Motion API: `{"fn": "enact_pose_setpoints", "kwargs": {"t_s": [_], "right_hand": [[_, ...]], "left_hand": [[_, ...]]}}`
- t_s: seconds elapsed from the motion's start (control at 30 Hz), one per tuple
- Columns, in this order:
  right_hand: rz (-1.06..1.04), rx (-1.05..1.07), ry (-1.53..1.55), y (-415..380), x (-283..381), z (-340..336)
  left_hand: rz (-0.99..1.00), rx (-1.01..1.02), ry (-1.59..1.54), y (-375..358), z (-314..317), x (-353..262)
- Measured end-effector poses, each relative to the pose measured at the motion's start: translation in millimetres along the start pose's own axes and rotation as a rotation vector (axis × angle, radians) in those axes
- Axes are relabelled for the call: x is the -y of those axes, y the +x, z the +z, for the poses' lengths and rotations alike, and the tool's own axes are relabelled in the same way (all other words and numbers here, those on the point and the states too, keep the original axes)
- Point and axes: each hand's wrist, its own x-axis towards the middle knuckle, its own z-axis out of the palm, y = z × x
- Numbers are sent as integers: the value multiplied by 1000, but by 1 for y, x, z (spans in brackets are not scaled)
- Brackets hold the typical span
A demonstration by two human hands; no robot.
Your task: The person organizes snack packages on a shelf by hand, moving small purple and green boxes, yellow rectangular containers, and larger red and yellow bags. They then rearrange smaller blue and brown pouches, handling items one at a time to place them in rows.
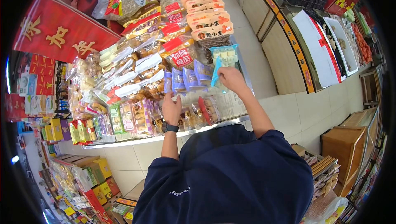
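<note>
My right hand is closed on a light blue packet at the right side of the display table. Just above it lies a clear and blue pack of pale pieces. Several purple packets stand in a row to the left of that hand. Below the leftmost of these is my left hand, with a dark watch on the wrist; its fingers touch or nearly touch the packet's lower edge, and whether they grip it is unclear. A red object lies on clear packs between my hands.
Bagged snacks cover the table's left and middle. Brown packs with orange tops stand at its back right. A wooden counter with a white box is on the right. Cartons sit at the lower left, a wooden crate at the lower right.
</note>
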Motion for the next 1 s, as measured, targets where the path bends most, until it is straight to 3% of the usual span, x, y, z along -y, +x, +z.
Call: {"fn": "enact_pose_setpoints", "kwargs": {"t_s": [0.07,0.17,0.27,0.37,0.47,0.57,0.67,0.77,1.0], "right_hand": [[-104,9,32,1,-1,13],[-98,123,39,-3,-11,31],[-187,123,125,-3,-15,37],[-35,176,411,5,-23,33],[97,-11,202,34,-44,20],[393,-37,106,71,-48,-5],[357,-11,-110,85,-55,2],[443,29,-166,83,-72,21],[386,-89,104,55,-64,-3]], "left_hand": [[3,5,20,2,2,3],[-18,-4,6,3,-1,-3],[173,-182,152,-2,-4,-11],[180,-188,119,-10,-11,-39],[211,22,33,-12,-3,-49],[306,132,79,-14,17,-66],[321,168,123,-9,36,-81],[222,328,319,3,50,-94],[332,328,348,18,70,-93]]}}
